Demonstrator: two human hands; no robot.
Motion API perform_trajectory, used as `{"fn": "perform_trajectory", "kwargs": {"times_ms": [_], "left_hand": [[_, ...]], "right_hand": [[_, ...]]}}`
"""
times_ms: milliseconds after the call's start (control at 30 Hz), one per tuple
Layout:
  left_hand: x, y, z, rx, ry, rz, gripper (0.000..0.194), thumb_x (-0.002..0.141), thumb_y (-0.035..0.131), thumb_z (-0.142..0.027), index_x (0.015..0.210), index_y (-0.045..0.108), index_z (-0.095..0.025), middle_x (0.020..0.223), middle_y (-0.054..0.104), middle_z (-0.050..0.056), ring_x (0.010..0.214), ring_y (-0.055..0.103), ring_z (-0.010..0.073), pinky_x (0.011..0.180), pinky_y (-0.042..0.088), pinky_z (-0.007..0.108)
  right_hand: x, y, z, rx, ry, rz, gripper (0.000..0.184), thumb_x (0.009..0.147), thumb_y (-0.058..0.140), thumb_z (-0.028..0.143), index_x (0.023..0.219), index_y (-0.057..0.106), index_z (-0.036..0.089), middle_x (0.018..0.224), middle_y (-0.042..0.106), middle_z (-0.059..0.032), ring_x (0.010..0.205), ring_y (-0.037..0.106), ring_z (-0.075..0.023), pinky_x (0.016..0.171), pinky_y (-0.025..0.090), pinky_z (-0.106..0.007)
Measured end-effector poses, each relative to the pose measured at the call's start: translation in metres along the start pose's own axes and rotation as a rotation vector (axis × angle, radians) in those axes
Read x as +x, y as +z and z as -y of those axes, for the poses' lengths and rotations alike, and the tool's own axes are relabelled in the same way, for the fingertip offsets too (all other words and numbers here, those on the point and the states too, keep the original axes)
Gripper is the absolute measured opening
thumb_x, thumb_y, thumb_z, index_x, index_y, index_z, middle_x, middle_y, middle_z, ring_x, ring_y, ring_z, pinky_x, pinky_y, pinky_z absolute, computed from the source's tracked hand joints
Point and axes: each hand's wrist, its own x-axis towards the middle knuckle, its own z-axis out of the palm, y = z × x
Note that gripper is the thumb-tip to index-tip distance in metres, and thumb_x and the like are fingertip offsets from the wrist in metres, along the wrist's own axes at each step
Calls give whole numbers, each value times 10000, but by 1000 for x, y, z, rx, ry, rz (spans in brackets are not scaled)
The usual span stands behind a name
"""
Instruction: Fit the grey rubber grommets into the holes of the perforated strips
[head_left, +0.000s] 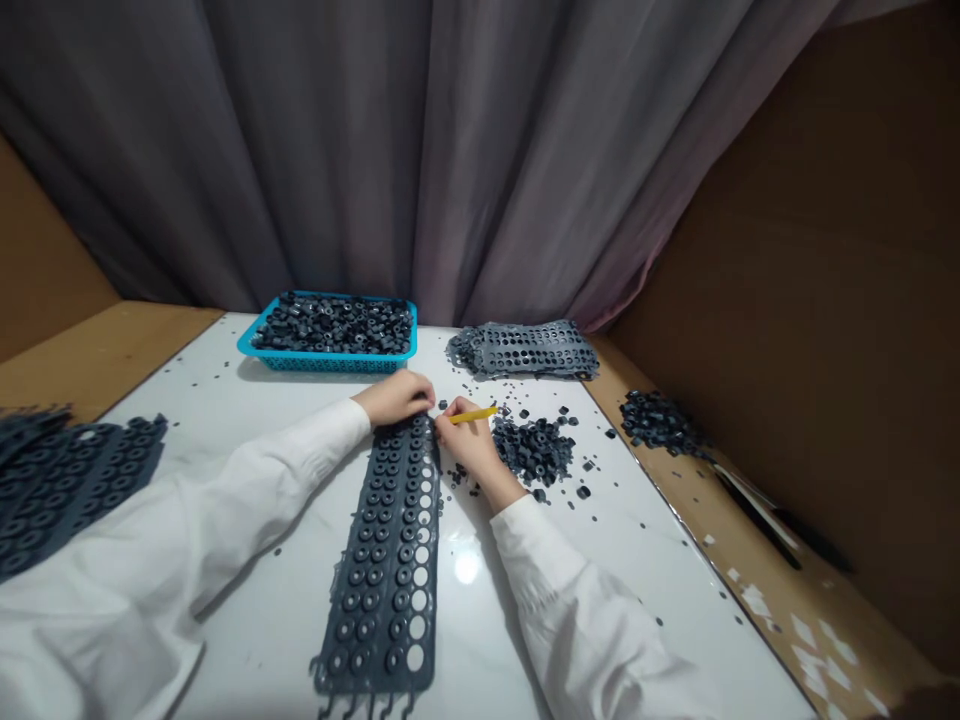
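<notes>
Logged from my remote view, head camera; item one, the left hand, fingers curled and lying at the far end of the strip, its grip closed loosely; whether it pinches anything I cannot tell; item two, the right hand, just beside the left, nearly closed on a yellow stick, which I cannot settle as pencil or pick; its tip points toward the strip's far end; item three, the dark grey perforated rubber strip, lying lengthwise on the white table between both forearms, its rows of holes mostly filled with dark rings, with empty holes along the right edge; item four, a heap of loose dark grey rings, just right of the right hand; item five, a blue plastic basket, heaped with similar rings, beyond the hands; item six, a stack of perforated strips, far right of the basket; item seven, more stacked strips, at the table's left edge; item eight, a ring pile on the wooden ledge, with white paper scraps nearby; behind everything, a grey curtain.
</notes>
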Motion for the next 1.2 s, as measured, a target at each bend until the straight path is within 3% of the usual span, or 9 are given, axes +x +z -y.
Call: {"fn": "perform_trajectory", "kwargs": {"times_ms": [100, 200, 300, 367, 533, 667, 767, 900, 1200], "left_hand": [[-8, -11, 9, -420, -226, -276, 160, 755, 555, -276, 805, 588, -127, 707, 609, 31, 658, 570, 138, 628, 458, 249], [-16, -12, 11, -797, -449, -285, 151, 699, 547, -214, 823, 548, -126, 746, 600, 37, 616, 553, 114, 576, 450, 235], [-21, -3, 10, -932, -574, -265, 192, 616, 489, -112, 800, 543, -129, 733, 587, 37, 575, 529, 96, 542, 427, 218], [-20, 3, 9, -901, -589, -225, 183, 582, 476, -100, 741, 562, -123, 645, 556, 18, 539, 506, 96, 515, 404, 214], [-12, 6, 9, -735, -534, -116, 110, 552, 586, -159, 648, 625, -122, 557, 557, -10, 527, 484, 112, 516, 369, 227], [-7, 5, 9, -277, -313, 8, 168, 578, 626, -224, 709, 681, -135, 718, 670, 28, 699, 580, 167, 660, 417, 253], [-4, 5, 9, -62, -276, 55, 195, 608, 594, -198, 760, 691, -126, 769, 690, 50, 727, 599, 175, 688, 425, 246], [-1, 4, 7, 10, -245, 113, 224, 610, 604, -183, 808, 689, -120, 754, 681, 47, 668, 587, 153, 632, 424, 222], [9, 0, 10, 115, -34, 240, 229, 568, 645, -137, 786, 715, -140, 751, 650, 39, 649, 563, 138, 620, 410, 201]], "right_hand": [[-1, -1, 1, 31, 23, 24, 60, 624, 476, 199, 584, 431, 202, 453, 479, 59, 447, 460, -102, 473, 346, -212], [0, -6, 4, 83, 37, 11, 44, 636, 472, 215, 611, 437, 203, 472, 490, 58, 443, 464, -104, 465, 346, -214], [2, -10, 6, 74, 1, -70, 44, 639, 472, 219, 619, 435, 206, 486, 499, 57, 460, 472, -107, 471, 348, -213], [3, -10, 8, 85, -9, -78, 43, 640, 474, 217, 623, 436, 207, 494, 511, 56, 465, 483, -108, 474, 359, -214], [1, -2, 7, 231, 84, 51, 38, 635, 477, 202, 634, 439, 211, 494, 543, 54, 437, 512, -111, 457, 401, -218], [1, 2, 5, 291, 161, 71, 60, 632, 492, 194, 625, 434, 209, 485, 551, 52, 441, 526, -110, 440, 413, -210], [2, 2, 4, 309, 167, 75, 54, 634, 490, 193, 631, 438, 208, 485, 554, 53, 433, 522, -105, 435, 414, -206], [2, 3, 2, 255, 133, 73, 43, 630, 479, 197, 629, 438, 208, 476, 526, 62, 427, 506, -104, 432, 391, -205], [3, 6, -1, 18, 10, 0, 66, 640, 485, 216, 592, 445, 194, 502, 496, 52, 498, 476, -102, 492, 350, -205]]}}
